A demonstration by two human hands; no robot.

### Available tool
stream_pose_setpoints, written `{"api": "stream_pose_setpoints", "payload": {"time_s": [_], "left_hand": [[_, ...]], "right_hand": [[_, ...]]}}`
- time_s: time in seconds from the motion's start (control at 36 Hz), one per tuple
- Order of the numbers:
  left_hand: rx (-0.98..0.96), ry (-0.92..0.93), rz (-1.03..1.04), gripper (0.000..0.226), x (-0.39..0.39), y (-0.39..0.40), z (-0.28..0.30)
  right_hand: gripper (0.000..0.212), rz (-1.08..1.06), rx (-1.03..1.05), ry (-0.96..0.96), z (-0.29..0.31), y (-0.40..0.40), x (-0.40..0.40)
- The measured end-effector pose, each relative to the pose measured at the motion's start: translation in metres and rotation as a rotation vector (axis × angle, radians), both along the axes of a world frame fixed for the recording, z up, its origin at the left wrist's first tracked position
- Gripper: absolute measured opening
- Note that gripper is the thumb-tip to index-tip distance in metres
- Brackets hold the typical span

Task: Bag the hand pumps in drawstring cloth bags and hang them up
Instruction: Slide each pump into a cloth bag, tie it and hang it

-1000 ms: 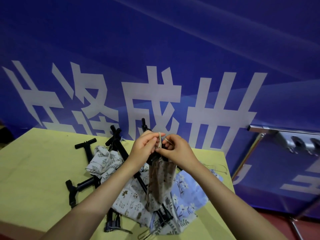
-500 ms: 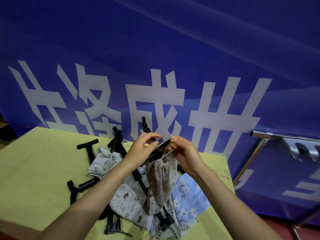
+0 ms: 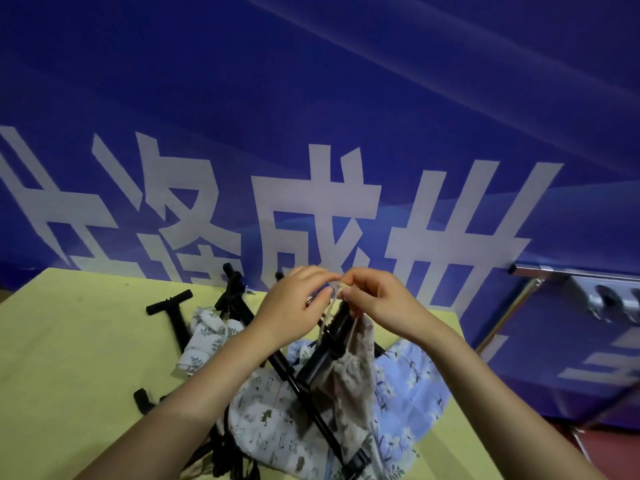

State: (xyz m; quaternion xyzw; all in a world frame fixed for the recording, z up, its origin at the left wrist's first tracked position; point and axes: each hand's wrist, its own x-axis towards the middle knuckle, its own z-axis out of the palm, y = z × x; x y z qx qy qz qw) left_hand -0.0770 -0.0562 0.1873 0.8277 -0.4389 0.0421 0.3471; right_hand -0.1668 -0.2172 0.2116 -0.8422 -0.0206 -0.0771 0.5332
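My left hand [image 3: 294, 306] and right hand [image 3: 377, 303] pinch the drawstring [image 3: 329, 311] above the counter [image 3: 69, 358]; the beige bag [image 3: 349, 372] hides most of its pump [image 3: 329, 344], and my fingertips blur.

Left hand [image 3: 294, 303], right hand [image 3: 377, 299] pinching, raised

A yellow table [image 3: 62, 358] is covered toward three o'clock by black hand pumps [image 3: 173, 315] and printed cloth bags [image 3: 408, 382].

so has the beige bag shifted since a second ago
Yes. The beige bag, then hanging straight below both hands, now tilts, its bottom swung left over the cloths on the table.
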Motion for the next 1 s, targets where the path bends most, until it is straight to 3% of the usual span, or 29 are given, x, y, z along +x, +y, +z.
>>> {"api": "stream_pose_setpoints", "payload": {"time_s": [0.19,0.28,0.42,0.61,0.67,0.75,0.83,1.0], "left_hand": [[-0.167,0.500,-0.267,0.028,0.004,-0.022,0.002],[-0.141,0.459,-0.322,0.043,0.002,-0.030,0.001],[-0.077,0.384,-0.316,0.046,-0.010,-0.051,-0.009],[-0.040,0.333,-0.376,0.012,-0.030,-0.099,-0.003],[-0.018,0.304,-0.390,0.014,-0.040,-0.120,-0.005],[0.049,0.296,-0.399,0.011,-0.057,-0.153,-0.015],[0.003,0.408,-0.409,0.014,-0.076,-0.187,-0.030],[0.000,0.370,-0.346,0.022,-0.117,-0.261,-0.046]], "right_hand": [[0.016,-0.154,0.147,-0.027,0.008,-0.005,0.003],[0.013,-0.273,0.170,-0.045,0.005,-0.012,-0.004],[0.015,-0.355,0.092,-0.069,0.006,-0.024,-0.021],[0.016,-0.481,-0.072,-0.136,0.004,-0.070,-0.051],[0.014,-0.509,-0.076,-0.154,0.000,-0.088,-0.061],[0.015,-0.516,-0.056,-0.161,-0.004,-0.119,-0.077],[0.022,-0.467,-0.013,-0.152,-0.011,-0.158,-0.095],[0.020,-0.400,0.088,-0.128,-0.028,-0.233,-0.135]]}}
